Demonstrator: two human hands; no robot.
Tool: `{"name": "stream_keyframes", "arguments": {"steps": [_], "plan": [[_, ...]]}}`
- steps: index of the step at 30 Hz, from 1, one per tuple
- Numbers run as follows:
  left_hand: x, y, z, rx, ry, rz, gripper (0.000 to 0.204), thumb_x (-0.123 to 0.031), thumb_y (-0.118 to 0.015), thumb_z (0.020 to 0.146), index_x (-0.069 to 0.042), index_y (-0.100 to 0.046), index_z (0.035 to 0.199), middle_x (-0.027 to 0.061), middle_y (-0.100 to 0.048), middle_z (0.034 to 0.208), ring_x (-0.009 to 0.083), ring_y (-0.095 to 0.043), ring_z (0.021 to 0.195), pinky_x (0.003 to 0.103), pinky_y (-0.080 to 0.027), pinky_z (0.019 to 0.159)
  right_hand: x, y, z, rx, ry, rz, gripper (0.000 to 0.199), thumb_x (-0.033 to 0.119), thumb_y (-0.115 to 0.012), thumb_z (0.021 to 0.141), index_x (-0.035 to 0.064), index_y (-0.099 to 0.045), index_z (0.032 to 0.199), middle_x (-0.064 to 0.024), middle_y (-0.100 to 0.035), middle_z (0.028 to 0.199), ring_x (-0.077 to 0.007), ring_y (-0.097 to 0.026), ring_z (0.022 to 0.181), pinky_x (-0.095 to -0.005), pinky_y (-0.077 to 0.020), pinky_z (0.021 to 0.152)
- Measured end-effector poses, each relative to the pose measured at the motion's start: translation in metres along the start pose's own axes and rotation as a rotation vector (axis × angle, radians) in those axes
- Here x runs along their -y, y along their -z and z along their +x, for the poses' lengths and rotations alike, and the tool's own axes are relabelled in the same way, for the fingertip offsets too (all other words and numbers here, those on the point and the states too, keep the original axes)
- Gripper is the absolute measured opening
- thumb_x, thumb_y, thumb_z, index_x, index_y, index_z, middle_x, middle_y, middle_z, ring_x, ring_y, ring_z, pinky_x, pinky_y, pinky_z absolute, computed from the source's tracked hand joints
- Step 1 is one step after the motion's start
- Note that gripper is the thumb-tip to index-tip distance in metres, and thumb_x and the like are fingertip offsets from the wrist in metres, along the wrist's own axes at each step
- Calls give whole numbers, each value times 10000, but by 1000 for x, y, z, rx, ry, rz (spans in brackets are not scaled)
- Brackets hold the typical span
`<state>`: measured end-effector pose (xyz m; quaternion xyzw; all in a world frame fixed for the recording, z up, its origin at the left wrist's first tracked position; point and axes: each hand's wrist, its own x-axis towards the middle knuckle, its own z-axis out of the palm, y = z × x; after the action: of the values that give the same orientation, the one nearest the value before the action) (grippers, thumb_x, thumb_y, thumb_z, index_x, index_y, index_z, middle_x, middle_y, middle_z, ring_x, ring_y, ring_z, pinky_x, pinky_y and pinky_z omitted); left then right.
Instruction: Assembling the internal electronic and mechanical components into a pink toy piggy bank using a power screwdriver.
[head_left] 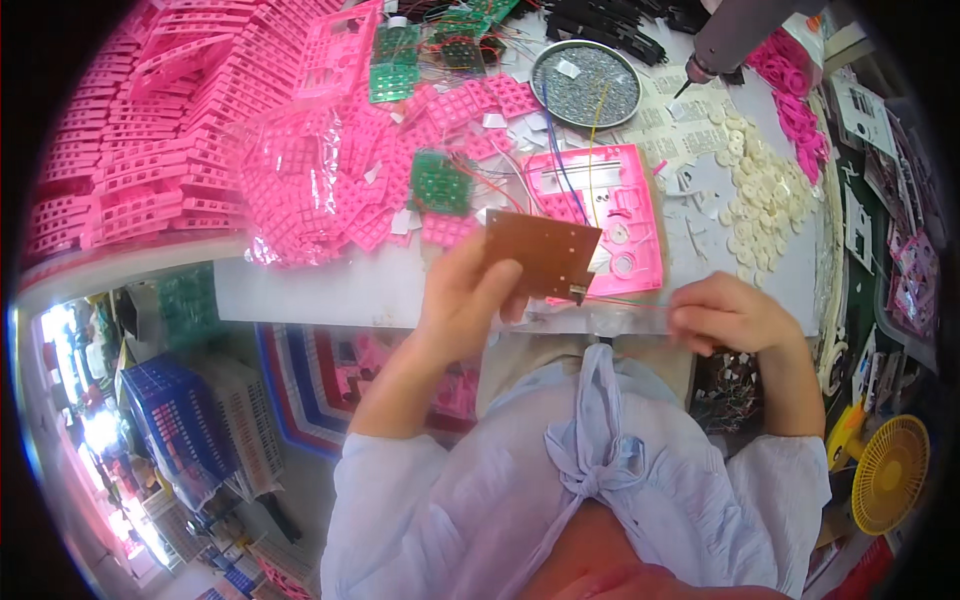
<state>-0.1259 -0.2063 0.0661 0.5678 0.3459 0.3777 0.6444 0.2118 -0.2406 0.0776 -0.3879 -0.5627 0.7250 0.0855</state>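
A brown circuit board (545,252) is tilted up over the table's front part, with my left hand (462,292) closed around its left edge. Thin wires (632,302) run rightward from a small connector at the board's lower right corner. Their far end meets my right hand (732,314), whose fingers are pinched together on them. Behind the board lies a pink plastic housing (648,205) with small parts set in it, partly covered by the board. Blue and yellow wires (558,165) rise across the housing. A green circuit board (441,183) rests just left of it.
Stacked pink housings (180,130) fill the left side, beside a clear bag of pink keypads (295,185). A round tin (632,112) of small metal pieces stands at the back, near a hanging screwdriver (715,55). Cream discs (765,200) are heaped on the right.
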Motion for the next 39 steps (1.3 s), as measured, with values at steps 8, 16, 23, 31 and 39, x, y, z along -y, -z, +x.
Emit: {"name": "stream_keyframes", "arguments": {"steps": [8, 16, 23, 31, 39], "plan": [[8, -21, 1, 304, -98, 386, 178, -60, -555, 993, 33, -664, 1098, 82, -694, 881, 115, -608, 655, 267, -471, 593, 35, 20, -60, -421, 302, -782, 732, 467, -663, 924, 11, -492, 1471, -218, -397, 1564, -416, -351, 1437, -483, -254, 1196], [5, -32, -3, 403, 12, 282, 187, -105, -612, 969, -31, -649, 1137, 143, -670, 852, 283, -679, 761, 364, -526, 689, 34, -19, 44, -76, 573, -660, 1022, 610, -641, 888, -1, -221, 1592, -288, -252, 1608, -437, -243, 1487, -528, -172, 1202], [19, -44, -30, 175, 436, -13, 312, -106, -549, 1035, -48, -493, 1337, 94, -664, 979, 172, -662, 817, 327, -547, 709, 6, -32, 56, -406, 486, -244, 350, 110, -674, 938, -20, -647, 1262, -203, -706, 1073, -294, -707, 901, -360, -556, 847], [36, -46, -45, 130, 555, -782, 842, -111, -533, 1046, -232, 53, 1638, 207, -267, 1610, 342, -592, 1218, 466, -544, 962, 19, 37, 108, -399, 408, -510, 262, 106, -695, 936, 24, -689, 1185, -82, -721, 904, -128, -644, 738, -299, -527, 670], [12, -23, -50, 215, 338, 387, 807, -109, -680, 931, -92, -215, 1590, 189, -543, 1417, 335, -611, 1201, 461, -543, 922, 43, 43, 148, -276, 424, -806, 252, 97, -718, 889, 46, -711, 1136, -127, -722, 876, -259, -668, 736, -351, -530, 693]]}}
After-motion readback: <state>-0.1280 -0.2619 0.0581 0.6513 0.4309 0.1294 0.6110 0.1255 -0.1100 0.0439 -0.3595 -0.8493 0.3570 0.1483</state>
